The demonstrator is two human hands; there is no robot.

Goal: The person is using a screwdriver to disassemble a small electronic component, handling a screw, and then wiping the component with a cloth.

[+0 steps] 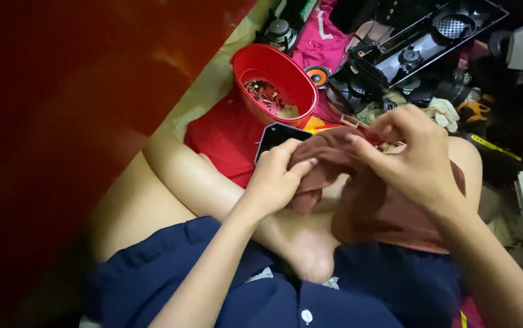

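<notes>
Left hand: the left hand [275,180] is pinching the near-left edge of a brown cloth [358,194], thumb and fingers closed together on the fabric.
Right hand: the right hand [410,155] is gripping the same cloth from the right, fingers curled down over a bunched fold, so both hands are clamped on it.
Cloth: it is lying over the person's crossed legs, mid-scene, bunched high between the hands and trailing down to the near right; its long run is going from far left to near right.
Key relation: the bunched part is sitting directly between the hands, the two hands close together but not touching; the left hand is lying nearer the small dark flat device [276,138] showing just beyond the cloth's far-left edge.
Surroundings: a red bowl [273,76] holding small metal bits is standing farther off to the left, and a black plastic chassis [419,48] with round openings is lying at the far right.
</notes>
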